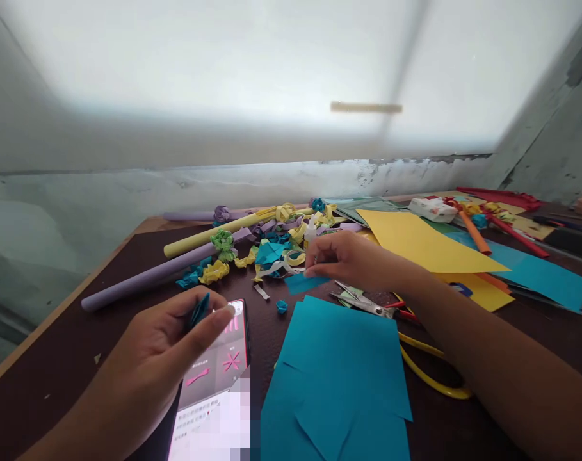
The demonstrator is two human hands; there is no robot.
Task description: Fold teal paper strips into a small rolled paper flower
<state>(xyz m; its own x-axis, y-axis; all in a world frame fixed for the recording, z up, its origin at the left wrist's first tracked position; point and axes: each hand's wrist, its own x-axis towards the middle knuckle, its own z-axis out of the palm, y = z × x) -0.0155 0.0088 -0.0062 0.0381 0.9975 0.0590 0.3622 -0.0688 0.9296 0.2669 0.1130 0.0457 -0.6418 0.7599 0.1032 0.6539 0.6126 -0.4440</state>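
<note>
Head view: left hand (pixel 175 333) pinches folded teal paper (pixel 199 309); right hand (pixel 353 259) grips teal strip (pixel 304 282).

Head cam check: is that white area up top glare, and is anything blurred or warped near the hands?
Head view: the upper half is washed out to near white, detail lost; the wall edges bow from lens distortion. The left hand, pinching a small folded teal piece, and the right hand on a teal strip are evenly lit and fairly sharp. The lower part of the phone screen is pixelated.
</note>
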